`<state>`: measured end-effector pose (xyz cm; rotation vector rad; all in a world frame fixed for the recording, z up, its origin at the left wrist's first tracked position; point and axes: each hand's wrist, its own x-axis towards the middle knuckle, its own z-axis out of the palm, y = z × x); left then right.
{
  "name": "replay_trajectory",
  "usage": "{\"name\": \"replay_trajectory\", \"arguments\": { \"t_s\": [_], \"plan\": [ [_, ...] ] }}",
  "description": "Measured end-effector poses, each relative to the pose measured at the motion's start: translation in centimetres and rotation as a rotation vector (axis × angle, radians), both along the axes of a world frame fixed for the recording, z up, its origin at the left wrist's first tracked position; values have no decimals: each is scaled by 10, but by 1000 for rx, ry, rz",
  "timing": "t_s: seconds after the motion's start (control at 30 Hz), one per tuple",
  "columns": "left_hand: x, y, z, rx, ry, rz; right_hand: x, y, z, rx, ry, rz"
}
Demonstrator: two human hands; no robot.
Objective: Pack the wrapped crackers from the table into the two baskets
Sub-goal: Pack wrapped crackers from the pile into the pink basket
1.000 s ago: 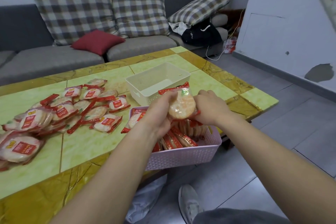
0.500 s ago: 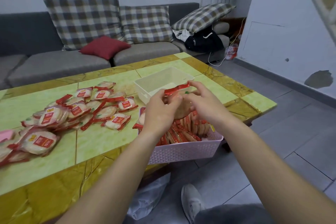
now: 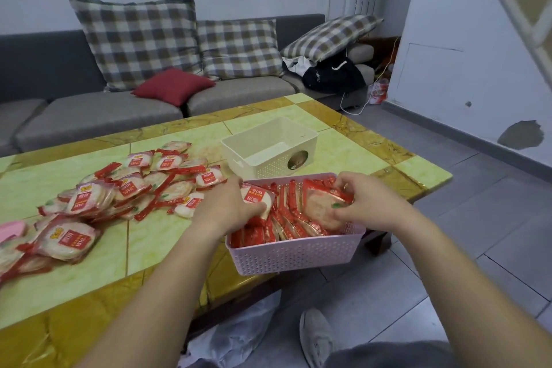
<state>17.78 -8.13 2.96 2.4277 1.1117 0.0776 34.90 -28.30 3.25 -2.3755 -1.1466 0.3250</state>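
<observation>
The table [image 3: 143, 248] carries the pink basket [image 3: 295, 254] at its near edge. Loose wrapped crackers [image 3: 134, 191] lie left of that basket, and the cream basket [image 3: 268, 143] sits just behind it. Inside it, the left hand [image 3: 230, 206] grips one packet [image 3: 258, 197] and the right hand [image 3: 370, 203] pinches a second packet [image 3: 322, 209].

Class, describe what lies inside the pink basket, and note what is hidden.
Inside the pink basket: wrapped crackers packed on edge. The left hand grips one at one end; the right hand holds another on top. The basket's floor is covered.
</observation>
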Motion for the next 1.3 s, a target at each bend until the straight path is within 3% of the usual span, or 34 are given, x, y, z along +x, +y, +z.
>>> {"name": "replay_trajectory", "arguments": {
  "t_s": [0.07, 0.17, 0.33, 0.43, 0.53, 0.57, 0.73, 0.83, 0.93, 1.0, 1.07, 1.2, 1.3],
  "plan": [
    [0, 0, -1, 90, -37, 24, -11, 7, -4, -139, -110, 78],
    [1, -1, 3, 231, -53, 52, -24, 20, -10, -260, -100, 152],
    [3, -5, 6, 17, -74, 35, -36, 37, -20, -445, -60, 166],
    [2, -4, 7, 37, -94, 23, -37, 35, -10, -407, -45, 142],
    [3, -5, 10, -52, -157, 6, -29, 33, -1, -150, -181, 40],
    [5, -5, 12, -72, -230, -6, -26, 33, 2, -30, -114, -2],
    [20, -46, 17, -225, -697, -92, -29, 37, 19, 289, 776, -149],
    [34, -73, 8, -278, -724, -264, -20, 31, 29, 417, 916, -214],
    [42, -75, 5, -458, -688, -414, 0, 16, 26, 382, 755, -242],
    [44, -70, 2, -452, -681, -449, 12, 2, 22, 338, 623, -236],
    [45, -65, -4, -244, -569, -525, 18, -11, 24, 290, 478, -192],
    [48, -61, -19, 147, -97, -794, 23, -22, 30, 103, 199, -20],
    [48, -53, -22, 245, -53, -767, 14, -8, 23, -120, 59, 101]
  ]
}}
